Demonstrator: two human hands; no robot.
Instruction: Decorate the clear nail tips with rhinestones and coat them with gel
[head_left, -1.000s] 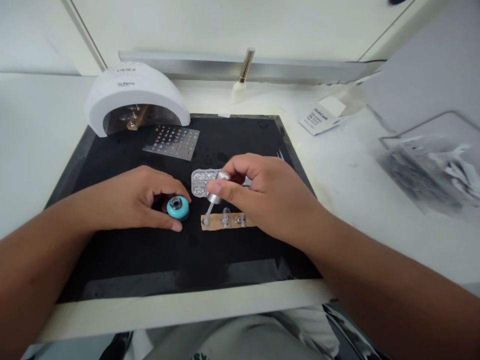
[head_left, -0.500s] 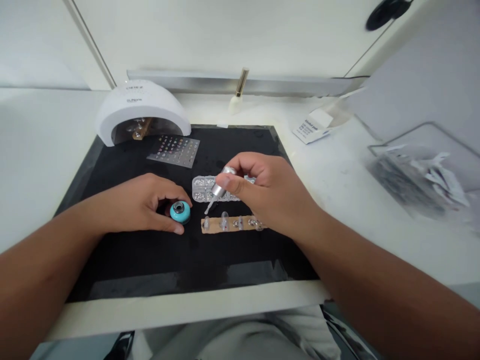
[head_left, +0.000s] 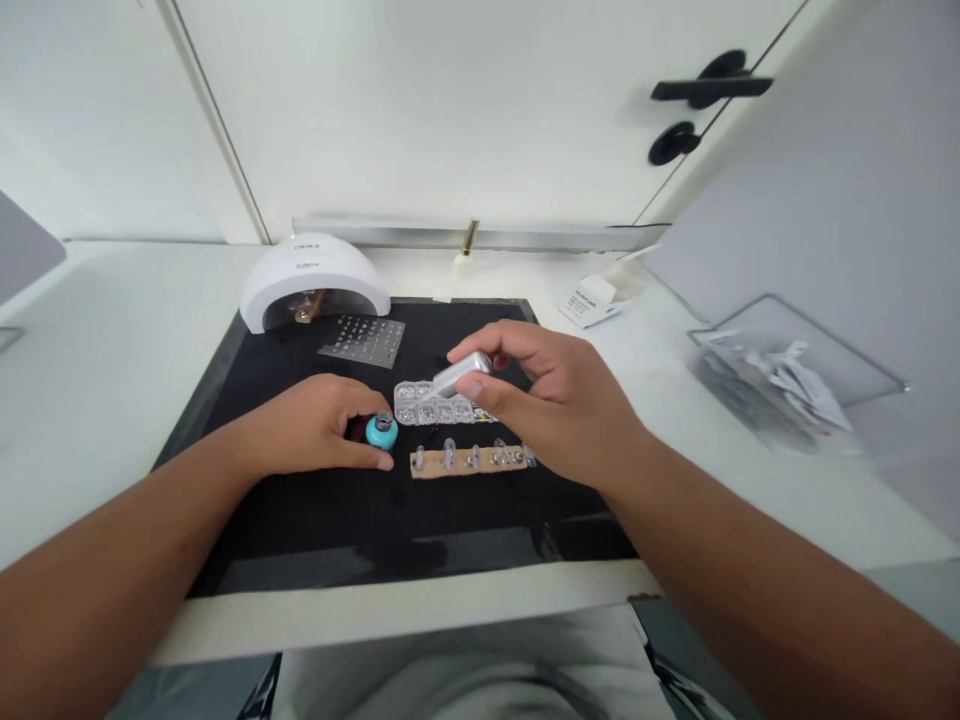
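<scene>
My left hand (head_left: 330, 425) grips a small turquoise bottle (head_left: 382, 432) with an uncovered neck, standing on the black mat (head_left: 315, 520). Between the thumb and fingers of my right hand (head_left: 544, 395) is a silver cap (head_left: 463, 374), its thin brush pointing down and left over a clear compartment box (head_left: 442, 412) of small shiny pieces. In front of the box lies a tan strip (head_left: 469, 463) bearing several clear nail tips. My right hand partly covers the box's right end.
A white lamp (head_left: 315, 265) stands at the back left, beside a sticker sheet (head_left: 367, 341). Behind the mat is a gold-capped bottle (head_left: 469, 240). To the right are a white box (head_left: 590, 303) and a wire holder with packets (head_left: 780, 385).
The camera view has shifted, showing more of the door. My right hand has lifted the cap and brush away from the strip and tilted them flatter. My left hand still holds the turquoise bottle.
</scene>
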